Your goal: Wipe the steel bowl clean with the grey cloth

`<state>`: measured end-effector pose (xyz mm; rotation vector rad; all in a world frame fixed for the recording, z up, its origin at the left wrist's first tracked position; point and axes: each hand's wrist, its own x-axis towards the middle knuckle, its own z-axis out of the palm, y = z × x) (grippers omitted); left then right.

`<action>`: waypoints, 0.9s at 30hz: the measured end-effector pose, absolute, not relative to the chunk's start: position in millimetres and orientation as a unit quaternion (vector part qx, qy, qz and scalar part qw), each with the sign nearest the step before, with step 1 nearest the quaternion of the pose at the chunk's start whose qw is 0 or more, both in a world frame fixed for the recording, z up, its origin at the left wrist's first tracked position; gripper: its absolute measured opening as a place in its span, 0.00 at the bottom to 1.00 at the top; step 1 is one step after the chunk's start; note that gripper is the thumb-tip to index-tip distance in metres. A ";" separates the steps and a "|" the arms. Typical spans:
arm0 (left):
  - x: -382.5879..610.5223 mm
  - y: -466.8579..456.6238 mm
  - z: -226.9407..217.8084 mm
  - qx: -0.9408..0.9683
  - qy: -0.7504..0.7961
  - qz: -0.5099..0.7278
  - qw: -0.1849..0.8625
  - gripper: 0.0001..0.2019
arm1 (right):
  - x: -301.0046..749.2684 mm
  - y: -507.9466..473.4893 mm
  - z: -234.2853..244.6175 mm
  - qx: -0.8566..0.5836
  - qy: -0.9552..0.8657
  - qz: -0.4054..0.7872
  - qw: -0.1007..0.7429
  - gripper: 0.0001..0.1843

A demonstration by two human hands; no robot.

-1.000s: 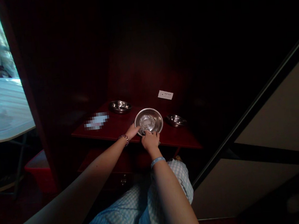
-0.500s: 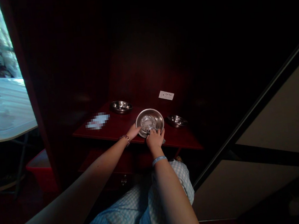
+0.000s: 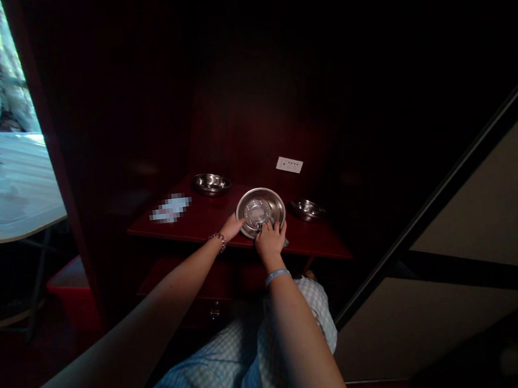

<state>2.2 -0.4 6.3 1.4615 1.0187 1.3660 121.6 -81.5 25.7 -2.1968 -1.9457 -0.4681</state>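
Note:
A shiny stainless steel bowl [image 3: 275,199] is tilted toward me at the front edge of the dark red desktop. My left hand [image 3: 232,227] grips its left rim, thumb over the edge. At the near right rim is my right hand [image 3: 270,239], fingers bent over into the bowl. A bit of what looks like a grey cloth [image 3: 286,242] sticks out beside that hand; most of it is hidden under the palm. Two more metal bowls rest on the desktop: one at the back left [image 3: 210,185], the other to the right [image 3: 307,209].
The dark red desktop [image 3: 184,229] sits inside a dark cabinet. A blurred-out pale item [image 3: 171,208] lies on its left part. A white socket plate [image 3: 289,165] is on the back wall. Further left stand a folding table [image 3: 12,226] and a red bin [image 3: 73,300].
My right fingers have shifted slightly inside the bowl, near its lower rim. The left hand keeps its grip. The whole view has moved a little.

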 end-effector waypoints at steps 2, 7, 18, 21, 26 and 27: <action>2.2 -0.4 5.4 0.590 0.405 0.551 0.430 0.18 | 121.0 -81.1 25.5 -0.735 -0.655 -0.155 0.079 0.26; 1.3 -0.4 1.8 0.607 0.406 0.546 0.412 0.20 | 119.1 -81.0 26.4 -0.732 -0.662 -0.143 0.075 0.25; 1.6 8.4 -5.7 0.601 0.397 0.561 0.407 0.23 | 113.6 -91.8 32.3 -0.720 -0.677 -0.110 0.106 0.22; 1.4 9.9 -7.4 0.599 0.395 0.565 0.407 0.21 | 112.2 -94.7 34.5 -0.718 -0.680 -0.096 0.112 0.21; 1.5 7.8 -5.6 0.603 0.389 0.565 0.407 0.19 | 109.7 -98.5 38.9 -0.717 -0.683 -0.071 0.120 0.20; 1.6 6.9 -4.9 0.604 0.386 0.566 0.407 0.20 | 109.2 -99.0 39.6 -0.716 -0.685 -0.063 0.121 0.20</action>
